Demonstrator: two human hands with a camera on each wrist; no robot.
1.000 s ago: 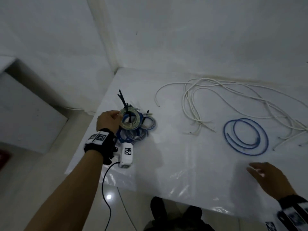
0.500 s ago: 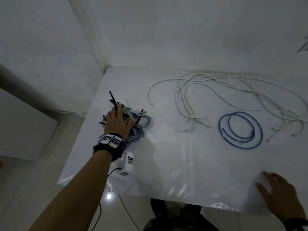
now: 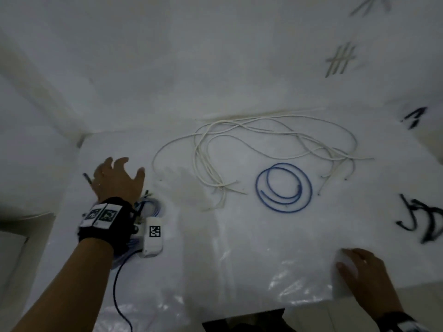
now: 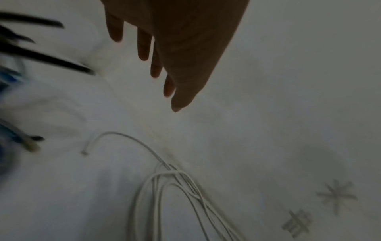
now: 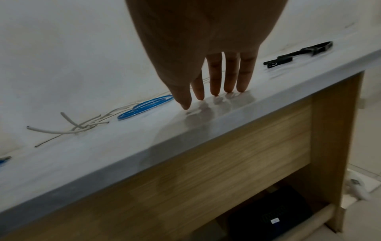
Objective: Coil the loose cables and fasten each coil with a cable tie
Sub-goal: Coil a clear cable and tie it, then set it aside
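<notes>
Left hand: the left hand (image 3: 117,180) hangs just above the bench (image 3: 239,248), fingers spread and straight, gripping nothing; half a second back it was pressed down on the pile, now it's lifted off and drifting right.
Finished pile: the stack of tied blue and grey cable coils (image 3: 149,207) sits at the left edge, mostly hidden under the wrist, black plastic cable-tie tails (image 4: 53,62) sticking out beside it.
White cable: the loose, thin white cables (image 3: 239,149) sprawl in long tangled loops across the middle, one cut end (image 4: 84,153) lying near the left fingertips.
Blue cable: the thin blue cable (image 3: 284,188) lies in a rough double ring right of centre, untied, just beside the white strands.
Spare ties: a few black cable ties (image 3: 422,219) wait at the far right edge.
Right hand: the right hand (image 3: 364,271) rests flat near the front edge, straight fingertips (image 5: 228,88) touching the surface, holding nothing; barely shifted since the earlier frame.
Step in hand: reaching for the next loose cable, I'd say.
Doing it well: take one free end only, draw that strand clear of the tangle before winding, keep the loops even, and have a tie within reach before letting go.
</notes>
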